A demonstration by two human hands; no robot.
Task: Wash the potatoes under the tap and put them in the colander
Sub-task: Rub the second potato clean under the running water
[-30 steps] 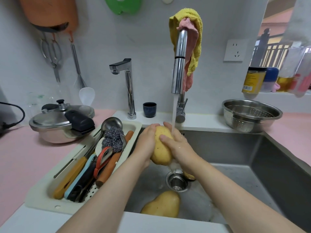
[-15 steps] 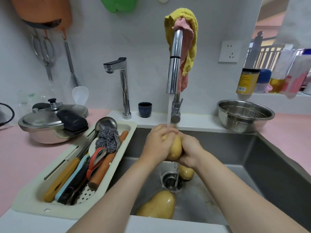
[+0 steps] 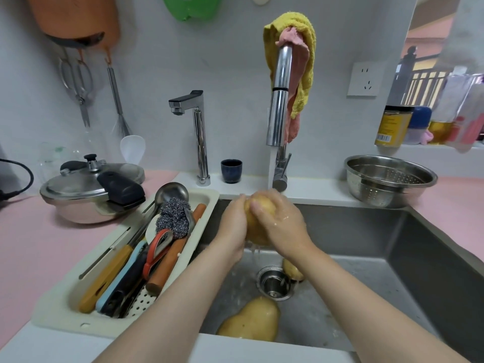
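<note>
Big potato (image 3: 251,323) is lying at the near wall of the sink (image 3: 366,231), and small potato (image 3: 292,269) is sitting just beside the drain (image 3: 273,282), both waiting. Above them the left hand (image 3: 233,229) and right hand (image 3: 282,224) are wrapping the held potato (image 3: 258,224), fingers curled round it, under the tap (image 3: 279,113) stream. Step: washing, likely first of three. The next move is calling for a lift up and right over the sink rim to the colander (image 3: 387,179) on the far-right counter. That side is looking open; the utensil tray (image 3: 65,305) is crowding the left edge.
</note>
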